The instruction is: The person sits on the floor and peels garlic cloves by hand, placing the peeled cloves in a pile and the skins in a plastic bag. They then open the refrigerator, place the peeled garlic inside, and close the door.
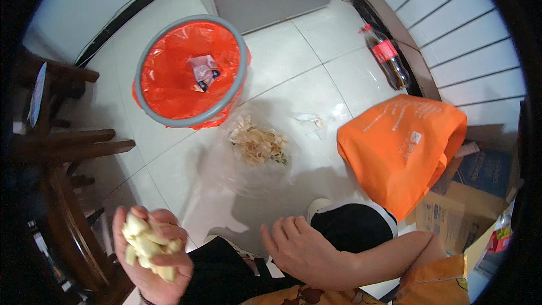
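Note:
My left hand (157, 258), at the lower left, is curled around several peeled garlic cloves (146, 243) that show between the fingers and thumb. My right hand (296, 248) hangs palm down over my lap, its fingers loosely bent and a little apart. Nothing shows in it, though its palm is hidden. On the floor before me a clear plastic bag (220, 169) lies spread out, with a heap of dry garlic skins (258, 142) and a bit of green on it. Neither hand touches the bag.
Beyond the bag stands a waste bin (243, 61) with a grey rim, a red liner and a crumpled wrapper (204, 70) inside. An orange bag (394, 152) and a cola bottle (385, 55) lie right. Cardboard boxes (449, 207) sit lower right; dark wooden furniture (72, 220) stands left.

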### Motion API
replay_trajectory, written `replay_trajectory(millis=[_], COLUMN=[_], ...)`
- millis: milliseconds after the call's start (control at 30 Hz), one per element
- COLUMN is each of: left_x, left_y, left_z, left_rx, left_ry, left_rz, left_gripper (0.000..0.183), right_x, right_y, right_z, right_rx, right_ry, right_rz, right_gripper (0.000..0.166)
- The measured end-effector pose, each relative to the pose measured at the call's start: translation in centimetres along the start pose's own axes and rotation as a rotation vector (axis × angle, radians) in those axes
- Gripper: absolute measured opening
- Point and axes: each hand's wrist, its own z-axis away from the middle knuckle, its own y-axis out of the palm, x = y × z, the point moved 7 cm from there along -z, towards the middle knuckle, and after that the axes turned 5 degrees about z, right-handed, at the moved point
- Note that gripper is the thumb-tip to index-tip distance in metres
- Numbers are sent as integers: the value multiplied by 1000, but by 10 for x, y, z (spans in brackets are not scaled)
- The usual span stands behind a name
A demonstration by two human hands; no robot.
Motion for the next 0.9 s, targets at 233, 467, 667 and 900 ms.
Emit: replay_trajectory(millis=[233, 467, 667, 900], left_x=[14, -2, -11, -17], left_y=[-29, -31, -31, -34], left_z=[-4, -11, -8, 0], left_rx=[-151, -208, -56, -147], left_ry=[127, 225, 168, 206], left_rz=[80, -3, -62, -93], left_gripper=[38, 33, 31, 31], right_x=[2, -13, 2, 15], right_y=[27, 29, 40, 51], right_z=[-12, -20, -19, -23], right_rx=[113, 162, 21, 75], right_ry=[-49, 68, 4, -59], right_rz=[-124, 37, -15, -15], right_gripper=[40, 41, 44, 41])
